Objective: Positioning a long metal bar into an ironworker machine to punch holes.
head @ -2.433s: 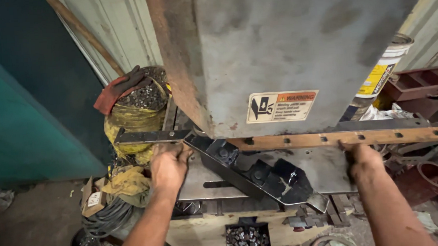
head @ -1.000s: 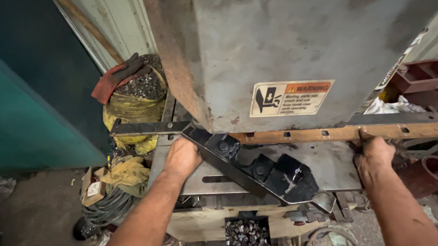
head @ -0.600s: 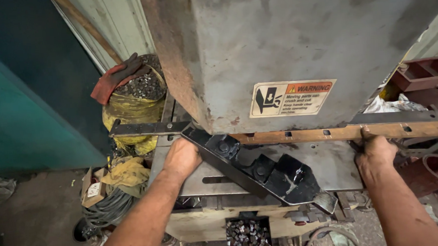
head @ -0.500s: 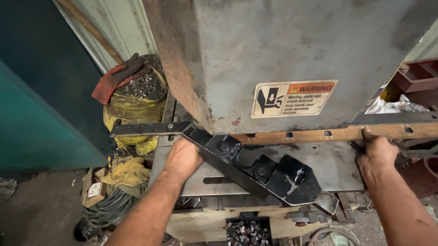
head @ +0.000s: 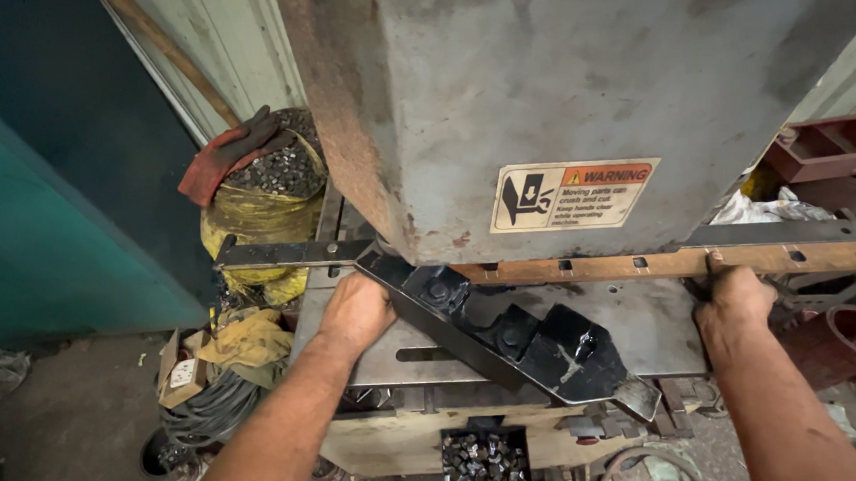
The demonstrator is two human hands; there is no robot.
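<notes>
We've got the punched bar (head: 664, 263) fed through the press (head: 577, 96), right hand (head: 736, 298) gripping it, left hand (head: 356, 311) resting loosely on the table (head: 662, 331), several slots cut, bare bar left.

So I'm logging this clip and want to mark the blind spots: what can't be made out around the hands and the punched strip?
Head view only:
- Left hand: fingertips hidden under the black guide, so its grip is unclear.
- Rusty strip: right end cut off by the frame edge; the middle runs beneath the grey machine body.
- Right hand: fingers curl over the strip's far side, unseen.
- Small pieces in the bin: too small to identify.
</notes>
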